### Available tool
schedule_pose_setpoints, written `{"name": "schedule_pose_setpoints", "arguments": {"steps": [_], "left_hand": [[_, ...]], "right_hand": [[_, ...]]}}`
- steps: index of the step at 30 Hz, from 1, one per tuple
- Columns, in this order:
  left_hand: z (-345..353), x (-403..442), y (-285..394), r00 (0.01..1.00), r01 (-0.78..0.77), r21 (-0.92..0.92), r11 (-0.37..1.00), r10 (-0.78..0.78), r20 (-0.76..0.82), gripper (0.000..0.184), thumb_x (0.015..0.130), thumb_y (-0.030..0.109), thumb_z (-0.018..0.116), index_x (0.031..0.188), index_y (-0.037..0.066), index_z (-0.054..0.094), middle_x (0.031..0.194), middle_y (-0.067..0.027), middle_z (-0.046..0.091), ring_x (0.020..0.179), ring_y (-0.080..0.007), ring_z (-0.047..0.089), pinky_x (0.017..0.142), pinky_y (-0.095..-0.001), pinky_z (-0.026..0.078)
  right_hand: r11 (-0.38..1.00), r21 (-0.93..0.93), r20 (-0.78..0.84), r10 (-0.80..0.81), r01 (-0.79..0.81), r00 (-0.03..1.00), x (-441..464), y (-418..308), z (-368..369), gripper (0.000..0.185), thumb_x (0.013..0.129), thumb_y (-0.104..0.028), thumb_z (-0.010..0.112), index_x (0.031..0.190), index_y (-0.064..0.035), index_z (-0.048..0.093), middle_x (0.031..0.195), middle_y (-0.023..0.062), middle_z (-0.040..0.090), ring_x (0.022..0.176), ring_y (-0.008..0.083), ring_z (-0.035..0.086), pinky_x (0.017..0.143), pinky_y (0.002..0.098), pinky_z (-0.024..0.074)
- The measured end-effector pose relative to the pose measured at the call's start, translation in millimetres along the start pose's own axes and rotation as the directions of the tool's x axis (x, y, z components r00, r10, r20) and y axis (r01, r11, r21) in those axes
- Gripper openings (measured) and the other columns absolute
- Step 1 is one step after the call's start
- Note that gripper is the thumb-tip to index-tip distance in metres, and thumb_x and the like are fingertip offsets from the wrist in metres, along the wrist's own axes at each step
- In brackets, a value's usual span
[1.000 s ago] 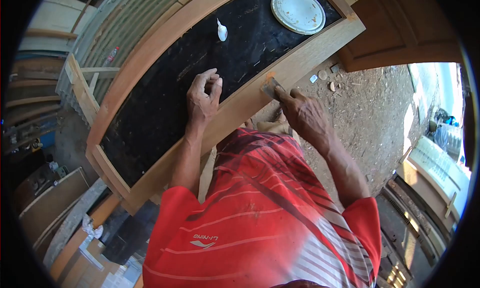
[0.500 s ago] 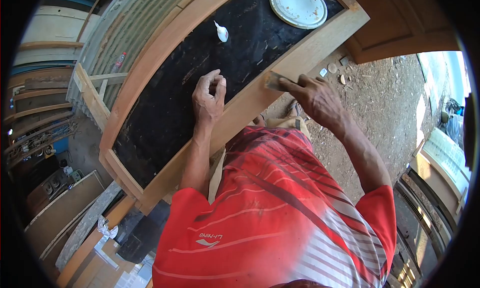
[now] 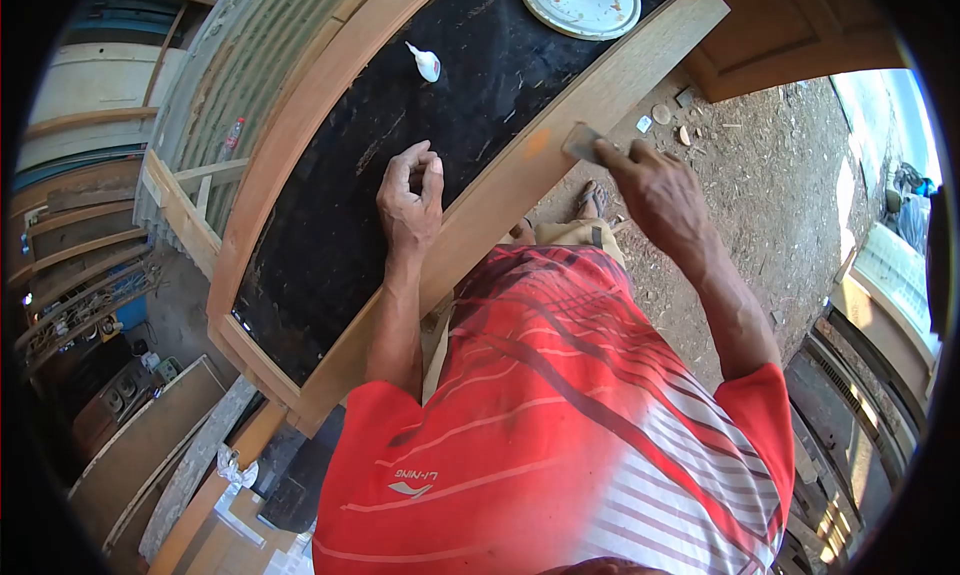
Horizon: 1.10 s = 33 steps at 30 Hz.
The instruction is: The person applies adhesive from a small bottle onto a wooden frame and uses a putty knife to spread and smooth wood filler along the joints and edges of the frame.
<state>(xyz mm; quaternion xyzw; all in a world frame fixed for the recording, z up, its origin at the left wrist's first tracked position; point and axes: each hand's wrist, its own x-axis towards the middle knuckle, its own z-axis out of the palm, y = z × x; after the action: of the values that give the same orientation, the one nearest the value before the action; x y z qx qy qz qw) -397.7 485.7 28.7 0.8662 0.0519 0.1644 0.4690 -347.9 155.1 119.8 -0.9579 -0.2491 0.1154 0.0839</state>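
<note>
My right hand grips a putty knife, whose flat blade is at the near edge of the wooden rail. An orange filler patch marks the rail just left of the blade. Over the black panel inside the wooden frame, my left hand is closed, thumb and fingertips curled together; anything between them is too small to make out. A small white bottle with a pointed nozzle lies on the panel beyond that hand. Farther right on the panel rests a round white lid with orange-brown smears.
A brown panelled wooden door stands beyond the frame's right end. Wood chips and scraps cover the dirt floor at right. Corrugated sheet and stacked boards line the left. My sandalled foot is below the rail.
My right hand and the putty knife have moved right and toward me, off the orange patch, which now shows. The left hand stays curled in nearly the same place. The view has shifted slightly.
</note>
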Motion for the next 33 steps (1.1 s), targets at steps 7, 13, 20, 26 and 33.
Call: {"name": "schedule_pose_setpoints", "arguments": {"steps": [7, 13, 20, 26, 33], "left_hand": [[5, 0, -4, 0.999, 0.038, -0.004, 0.999, -0.038, 0.023, 0.024, 0.1, 0.009, 0.069, 0.122, -0.001, 0.07, 0.099, -0.0091, 0.072, 0.085, -0.0192, 0.071, 0.076, -0.0334, 0.059], [3, 0, -3, 0.994, 0.078, 0.059, 0.995, -0.082, 0.072, 0.028, 0.104, 0.012, 0.067, 0.127, -0.004, 0.067, 0.111, -0.0103, 0.073, 0.099, -0.0165, 0.071, 0.088, -0.0317, 0.058], [7, -4, -4, 0.997, 0.07, 0.105, 0.992, -0.073, 0.027, 0.026, 0.103, 0.014, 0.066, 0.121, -0.004, 0.07, 0.11, -0.0127, 0.073, 0.095, -0.0189, 0.07, 0.081, -0.0322, 0.058], [10, 1, -7, 0.994, 0.079, 0.194, 0.978, -0.093, 0.063, 0.029, 0.105, 0.016, 0.065, 0.127, -0.004, 0.068, 0.114, -0.01, 0.07, 0.101, -0.0167, 0.068, 0.09, -0.0322, 0.056], [12, 1, -3, 0.992, 0.078, 0.253, 0.964, -0.1, 0.075, 0.03, 0.105, 0.019, 0.065, 0.126, -0.001, 0.07, 0.111, -0.0089, 0.07, 0.095, -0.0159, 0.068, 0.084, -0.032, 0.055]], "right_hand": [[0.865, 0.475, -0.255, 0.309, -0.16, 0.916, 7, 14, 57, 0.052, 0.1, -0.011, 0.066, 0.149, -0.0246, 0.059, 0.099, 0.0147, 0.065, 0.085, 0.0361, 0.069, 0.073, 0.0463, 0.0562], [0.805, 0.576, -0.055, 0.212, -0.143, 0.976, -53, 59, 131, 0.051, 0.101, -0.012, 0.063, 0.151, -0.0238, 0.059, 0.103, 0.018, 0.068, 0.092, 0.0377, 0.072, 0.077, 0.0474, 0.0563], [0.523, 0.788, -0.011, 0.538, -0.323, 0.843, -80, 43, 127, 0.026, 0.105, -0.017, 0.059, 0.126, -0.0057, 0.069, 0.103, 0.022, 0.072, 0.091, 0.0417, 0.071, 0.082, 0.0472, 0.0559], [0.644, 0.749, -0.31, 0.547, -0.154, 0.778, -32, 29, 80, 0.018, 0.105, -0.017, 0.06, 0.114, -0.0042, 0.068, 0.099, 0.018, 0.072, 0.086, 0.0389, 0.072, 0.073, 0.0463, 0.0569], [0.841, 0.518, -0.37, 0.387, -0.158, 0.845, -26, 36, 68, 0.011, 0.102, -0.012, 0.059, 0.108, -0.0041, 0.059, 0.091, 0.0166, 0.066, 0.082, 0.0383, 0.071, 0.068, 0.0486, 0.0569]]}}
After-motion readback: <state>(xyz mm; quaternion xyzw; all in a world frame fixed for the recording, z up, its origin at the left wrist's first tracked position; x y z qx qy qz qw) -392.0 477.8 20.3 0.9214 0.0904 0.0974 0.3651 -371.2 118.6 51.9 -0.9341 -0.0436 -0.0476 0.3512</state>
